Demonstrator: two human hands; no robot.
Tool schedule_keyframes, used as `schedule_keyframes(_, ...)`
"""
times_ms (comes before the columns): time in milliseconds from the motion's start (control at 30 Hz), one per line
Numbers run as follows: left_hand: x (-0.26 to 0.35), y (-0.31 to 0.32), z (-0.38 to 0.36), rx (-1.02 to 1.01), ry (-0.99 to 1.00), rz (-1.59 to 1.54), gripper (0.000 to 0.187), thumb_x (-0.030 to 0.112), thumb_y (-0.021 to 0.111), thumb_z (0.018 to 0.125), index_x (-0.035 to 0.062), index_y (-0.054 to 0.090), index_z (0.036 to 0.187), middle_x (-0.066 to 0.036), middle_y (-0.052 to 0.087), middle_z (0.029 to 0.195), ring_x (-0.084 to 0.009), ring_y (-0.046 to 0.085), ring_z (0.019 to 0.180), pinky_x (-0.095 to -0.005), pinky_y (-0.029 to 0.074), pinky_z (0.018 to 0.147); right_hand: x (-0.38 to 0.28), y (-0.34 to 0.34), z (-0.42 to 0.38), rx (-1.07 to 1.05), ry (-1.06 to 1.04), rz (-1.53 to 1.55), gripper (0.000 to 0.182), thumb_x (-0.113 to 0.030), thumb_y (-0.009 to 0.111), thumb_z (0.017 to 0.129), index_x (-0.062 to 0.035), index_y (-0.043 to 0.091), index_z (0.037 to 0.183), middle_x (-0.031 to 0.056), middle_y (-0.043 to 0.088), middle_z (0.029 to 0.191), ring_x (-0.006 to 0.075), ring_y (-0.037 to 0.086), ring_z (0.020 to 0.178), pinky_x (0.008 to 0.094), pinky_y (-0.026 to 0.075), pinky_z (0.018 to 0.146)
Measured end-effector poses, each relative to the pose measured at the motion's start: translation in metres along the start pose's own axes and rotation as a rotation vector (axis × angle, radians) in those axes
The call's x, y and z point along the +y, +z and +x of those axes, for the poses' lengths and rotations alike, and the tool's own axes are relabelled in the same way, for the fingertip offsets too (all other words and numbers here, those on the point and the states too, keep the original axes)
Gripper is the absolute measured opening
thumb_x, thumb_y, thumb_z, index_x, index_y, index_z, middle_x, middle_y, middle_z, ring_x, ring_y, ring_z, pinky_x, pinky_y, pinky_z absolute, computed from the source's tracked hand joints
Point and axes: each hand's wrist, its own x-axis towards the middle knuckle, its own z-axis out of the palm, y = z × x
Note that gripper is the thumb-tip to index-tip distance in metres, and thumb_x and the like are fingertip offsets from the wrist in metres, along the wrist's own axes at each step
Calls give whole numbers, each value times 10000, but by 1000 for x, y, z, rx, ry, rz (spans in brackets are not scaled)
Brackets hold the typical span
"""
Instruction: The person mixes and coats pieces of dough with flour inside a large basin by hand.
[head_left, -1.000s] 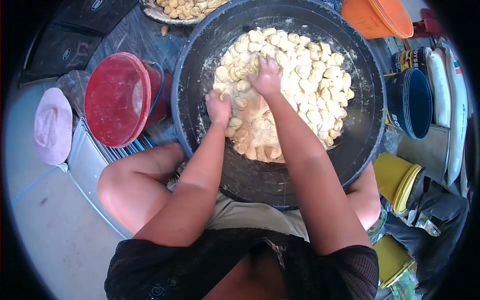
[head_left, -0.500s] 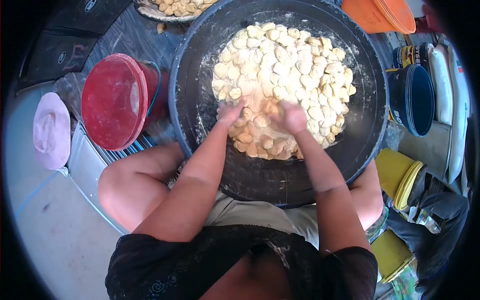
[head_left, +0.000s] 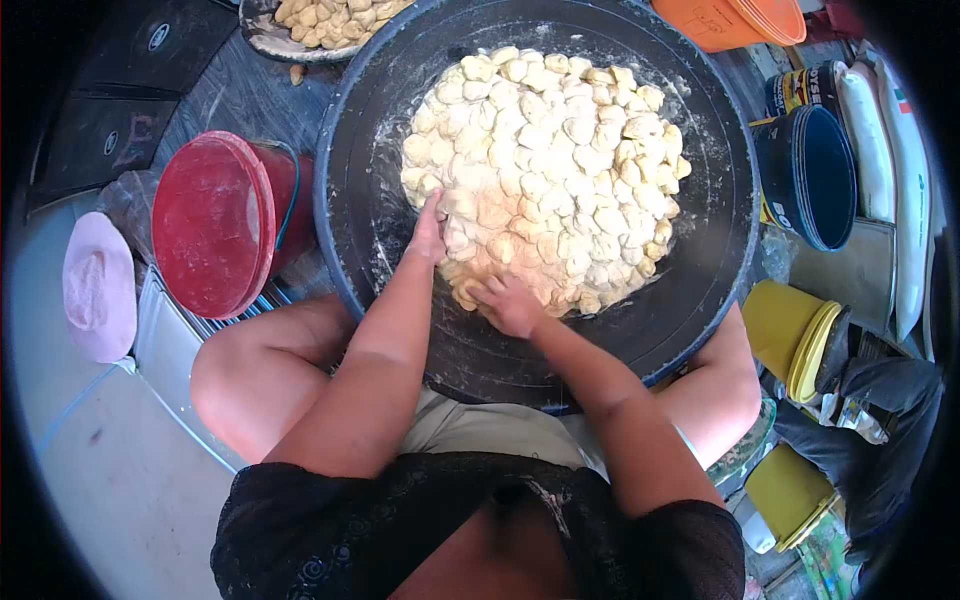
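A broad heap of pale yellow, dough-like lumps [head_left: 570, 170], dusted with powder, lies in a large round black tub [head_left: 690, 240] in front of my crossed legs. My left hand [head_left: 430, 232] rests along the heap's left edge with its fingers stretched out against the lumps. At the near edge of the pile, my right hand [head_left: 510, 303] lies with fingers apart, touching the lumps there. Neither hand is closed round a piece. Some lumps beneath my right fingers are hidden.
A red bucket [head_left: 212, 225] stands left of the tub, beside a pink hat [head_left: 98, 285]. A basin [head_left: 262, 40] of similar lumps sits at the back. Rightward are an orange bucket [head_left: 715, 22], a dark blue bucket [head_left: 828, 180], yellow buckets [head_left: 785, 325] and another person's dark-trousered leg [head_left: 895, 415].
My right hand has come left and nearer to me, to the heap's near edge. My left hand has shifted slightly left. The powdery hollow between them now looks more filled with lumps.
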Motion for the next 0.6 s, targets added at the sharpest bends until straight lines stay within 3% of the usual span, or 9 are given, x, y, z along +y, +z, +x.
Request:
schedule_keyframes(33,-4,-5,5,-35,-6,-51,688,601,453,892,75,445,1335,-127,502,1320,-247,532,1132,-465,460,935,2,-18,-12,-78,19,148,396,-237,515,899,-203,511,1293,115,525,1252,276,475,1187,530,329,1015)
schedule_keyframes(67,-19,-26,43,-146,-59,-158,658,585,417,914,80,443,1335,-114,507,1321,-235,515,1173,-463,455,942,18,-22,-12,-23,85,9,424,-273,550,877,-188,513,1291,119,523,1237,285,480,1160,514,332,999)
schedule_keyframes(100,-19,-21,38,-107,-65,6,648,577,405,922,84,439,1341,-108,506,1325,-236,506,1189,-458,446,957,39,-30,-5,30,151,-129,460,-308,586,855,-174,515,1289,123,521,1223,294,486,1133,498,334,983)
schedule_keyframes(167,-8,-2,17,-26,-67,330,629,561,382,939,90,430,1353,-96,503,1333,-238,488,1222,-447,427,989,68,-66,2,425,336,-389,572,-404,603,834,-142,480,1327,142,463,1325,321,421,1240,536,254,1055)
schedule_keyframes(233,-10,0,11,-151,-24,202,650,604,415,908,140,427,1363,-49,513,1330,-219,478,1216,-442,401,973,101,-102,25,652,515,-461,635,-456,568,852,-120,428,1373,162,349,1452,355,307,1345,588,135,1102)
schedule_keyframes(333,-8,-2,14,-184,22,186,739,696,446,844,167,433,1359,-21,526,1311,-192,479,1174,-438,399,921,115,-109,55,771,683,-318,685,-503,503,880,-131,341,1432,169,229,1524,379,185,1407,628,72,1104)
schedule_keyframes(433,5,3,-5,-45,-59,232,819,748,428,815,166,404,1391,-21,498,1349,-205,465,1194,-442,369,943,58,-69,60,541,649,-353,761,-541,517,855,-152,283,1465,185,226,1523,377,181,1411,601,69,1121)
schedule_keyframes(500,-3,-6,9,-26,-118,221,870,775,410,801,160,377,1415,-31,475,1379,-218,447,1223,-453,352,967,14,-37,37,160,506,-320,727,-538,418,899,-146,224,1480,161,151,1550,367,101,1434,617,78,1110)
schedule_keyframes(600,-21,-3,19,56,101,606,928,777,374,815,59,369,1404,-124,466,1387,-269,420,1271,-460,326,1008,3,33,-7,193,210,-216,571,-431,502,879,-133,407,1357,148,367,1421,313,282,1365,540,205,1095)
